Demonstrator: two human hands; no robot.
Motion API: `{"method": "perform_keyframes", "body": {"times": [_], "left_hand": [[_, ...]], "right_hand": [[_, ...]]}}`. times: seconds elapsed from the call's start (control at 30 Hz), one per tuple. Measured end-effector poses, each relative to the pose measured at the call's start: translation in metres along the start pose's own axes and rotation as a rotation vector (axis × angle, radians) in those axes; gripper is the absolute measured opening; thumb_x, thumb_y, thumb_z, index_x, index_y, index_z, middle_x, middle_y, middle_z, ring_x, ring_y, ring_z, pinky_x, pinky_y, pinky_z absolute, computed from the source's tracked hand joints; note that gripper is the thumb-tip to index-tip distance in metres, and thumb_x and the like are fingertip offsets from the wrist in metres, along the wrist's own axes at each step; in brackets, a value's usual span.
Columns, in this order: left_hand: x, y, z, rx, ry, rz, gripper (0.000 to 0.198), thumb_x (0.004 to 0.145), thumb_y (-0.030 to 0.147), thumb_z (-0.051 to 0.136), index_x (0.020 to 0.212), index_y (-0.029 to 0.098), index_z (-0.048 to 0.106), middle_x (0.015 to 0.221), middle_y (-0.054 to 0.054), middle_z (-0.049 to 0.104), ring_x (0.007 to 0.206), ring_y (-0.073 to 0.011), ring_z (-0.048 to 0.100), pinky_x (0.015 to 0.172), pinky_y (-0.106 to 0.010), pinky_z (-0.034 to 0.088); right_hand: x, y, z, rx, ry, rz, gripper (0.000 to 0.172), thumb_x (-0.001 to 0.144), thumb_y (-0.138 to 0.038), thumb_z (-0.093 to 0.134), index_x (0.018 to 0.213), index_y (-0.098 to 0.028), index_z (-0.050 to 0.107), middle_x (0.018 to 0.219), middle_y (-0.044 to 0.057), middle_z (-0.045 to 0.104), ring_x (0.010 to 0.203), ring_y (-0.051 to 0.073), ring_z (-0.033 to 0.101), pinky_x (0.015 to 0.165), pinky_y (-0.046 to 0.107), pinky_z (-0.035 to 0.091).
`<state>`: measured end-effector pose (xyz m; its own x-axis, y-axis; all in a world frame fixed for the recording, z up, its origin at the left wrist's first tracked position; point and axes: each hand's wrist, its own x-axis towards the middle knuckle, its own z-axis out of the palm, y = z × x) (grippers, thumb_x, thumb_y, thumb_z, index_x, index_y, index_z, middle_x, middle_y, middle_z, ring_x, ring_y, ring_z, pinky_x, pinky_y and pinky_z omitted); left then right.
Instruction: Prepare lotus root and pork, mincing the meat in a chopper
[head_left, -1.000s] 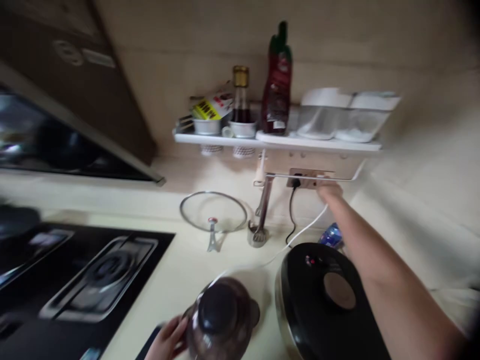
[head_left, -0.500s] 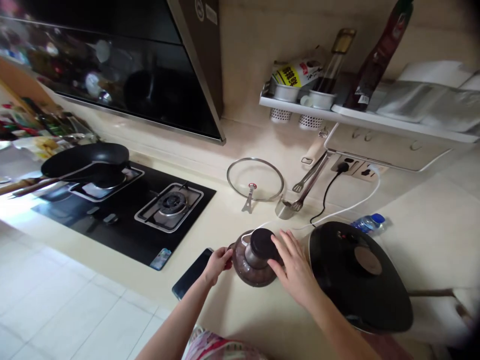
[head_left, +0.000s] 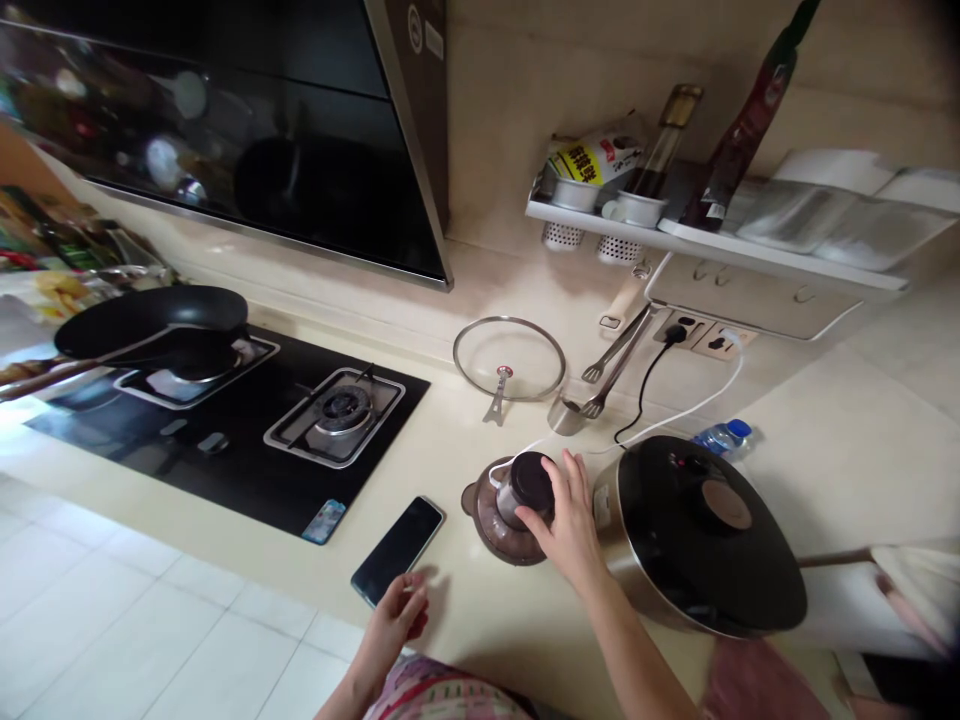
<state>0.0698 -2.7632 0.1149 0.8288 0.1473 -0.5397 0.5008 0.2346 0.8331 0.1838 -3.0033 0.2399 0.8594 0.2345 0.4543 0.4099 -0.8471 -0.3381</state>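
A small electric food chopper (head_left: 495, 535) stands on the counter, with a dark-topped motor unit (head_left: 525, 490) above its round brownish see-through bowl and lid. My right hand (head_left: 570, 520) grips the side of the motor unit, thumb in front and fingers behind. A white cord runs from the unit toward the wall. Lower down, at the counter's front edge, my left hand (head_left: 399, 608) has its fingers curled in and seems to hold nothing. It is close to the lower end of a black phone (head_left: 399, 550) lying on the counter.
On the right stands a large black-lidded cooker (head_left: 697, 540), with a blue-capped bottle (head_left: 724, 437) behind it. A glass lid (head_left: 510, 360) leans at the wall beside utensils. Left is a gas hob (head_left: 300, 490) carrying a black wok (head_left: 157, 315). A loaded shelf (head_left: 712, 245) hangs above.
My left hand has let go of the chopper's rim tab and pulled back down and left, near the phone. My right hand has closed in further around the motor unit.
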Motion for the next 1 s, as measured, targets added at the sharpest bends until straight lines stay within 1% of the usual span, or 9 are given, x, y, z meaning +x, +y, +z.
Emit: {"method": "perform_keyframes", "body": {"times": [0.13, 0.23, 0.33, 0.47, 0.63, 0.83, 0.9, 1.0], "left_hand": [[0.006, -0.022, -0.003, -0.037, 0.028, -0.012, 0.061, 0.052, 0.064, 0.072, 0.092, 0.021, 0.056, 0.062, 0.003, 0.055, 0.054, -0.0117, 0.051, 0.053, -0.025, 0.042], [0.012, -0.029, -0.004, -0.031, 0.051, 0.002, 0.064, 0.052, 0.067, 0.07, 0.093, 0.021, 0.055, 0.061, 0.003, 0.054, 0.052, -0.0113, 0.05, 0.05, -0.024, 0.039], [0.011, -0.026, -0.005, -0.034, 0.034, 0.013, 0.064, 0.055, 0.066, 0.069, 0.096, 0.02, 0.053, 0.064, 0.004, 0.054, 0.055, -0.0112, 0.05, 0.053, -0.025, 0.04], [0.001, -0.019, -0.005, -0.053, 0.012, -0.006, 0.066, 0.056, 0.066, 0.069, 0.097, 0.02, 0.049, 0.065, 0.005, 0.052, 0.057, -0.0106, 0.05, 0.056, -0.025, 0.041], [-0.004, -0.022, -0.007, -0.089, -0.007, 0.015, 0.06, 0.062, 0.062, 0.068, 0.098, 0.019, 0.047, 0.065, 0.006, 0.051, 0.056, -0.0093, 0.05, 0.056, -0.025, 0.04], [-0.004, -0.026, -0.011, -0.084, 0.008, 0.033, 0.057, 0.064, 0.059, 0.068, 0.099, 0.018, 0.047, 0.062, 0.006, 0.05, 0.053, -0.0089, 0.048, 0.051, -0.023, 0.037], [-0.004, -0.026, -0.011, -0.078, 0.016, 0.042, 0.056, 0.064, 0.058, 0.067, 0.099, 0.018, 0.048, 0.06, 0.007, 0.049, 0.051, -0.0085, 0.047, 0.049, -0.022, 0.036], [-0.005, -0.026, -0.013, -0.067, 0.029, 0.053, 0.054, 0.066, 0.055, 0.066, 0.1, 0.018, 0.049, 0.058, 0.007, 0.05, 0.05, -0.0083, 0.047, 0.048, -0.022, 0.035]], "right_hand": [[0.002, -0.008, 0.008, -0.082, 0.014, 0.012, 0.061, 0.082, -0.055, 0.051, 0.13, -0.018, 0.044, 0.149, 0.018, 0.026, 0.139, 0.041, 0.016, 0.102, 0.064, 0.029], [0.002, -0.012, 0.01, -0.154, 0.0, 0.05, 0.056, 0.085, -0.056, 0.047, 0.128, -0.02, 0.047, 0.149, 0.017, 0.027, 0.139, 0.041, 0.014, 0.102, 0.067, 0.026], [0.002, -0.014, 0.01, -0.19, -0.012, 0.071, 0.057, 0.085, -0.057, 0.046, 0.129, -0.02, 0.048, 0.15, 0.016, 0.026, 0.139, 0.042, 0.012, 0.103, 0.066, 0.025], [0.002, -0.016, 0.009, -0.208, -0.035, 0.087, 0.055, 0.087, -0.056, 0.043, 0.128, -0.02, 0.049, 0.149, 0.016, 0.027, 0.138, 0.043, 0.014, 0.101, 0.066, 0.026], [0.002, -0.016, 0.01, -0.215, -0.04, 0.08, 0.056, 0.086, -0.056, 0.044, 0.128, -0.019, 0.05, 0.149, 0.016, 0.028, 0.138, 0.042, 0.015, 0.101, 0.065, 0.028], [0.002, -0.015, 0.013, -0.244, 0.004, 0.043, 0.055, 0.086, -0.056, 0.043, 0.125, -0.019, 0.051, 0.146, 0.018, 0.032, 0.135, 0.041, 0.022, 0.099, 0.062, 0.033], [0.002, -0.015, 0.013, -0.248, 0.019, 0.04, 0.055, 0.086, -0.057, 0.044, 0.125, -0.019, 0.051, 0.146, 0.017, 0.032, 0.135, 0.041, 0.023, 0.098, 0.062, 0.033], [0.005, -0.015, 0.009, -0.269, 0.008, 0.024, 0.056, 0.085, -0.057, 0.046, 0.125, -0.018, 0.051, 0.146, 0.018, 0.032, 0.135, 0.042, 0.022, 0.097, 0.063, 0.033]]}}
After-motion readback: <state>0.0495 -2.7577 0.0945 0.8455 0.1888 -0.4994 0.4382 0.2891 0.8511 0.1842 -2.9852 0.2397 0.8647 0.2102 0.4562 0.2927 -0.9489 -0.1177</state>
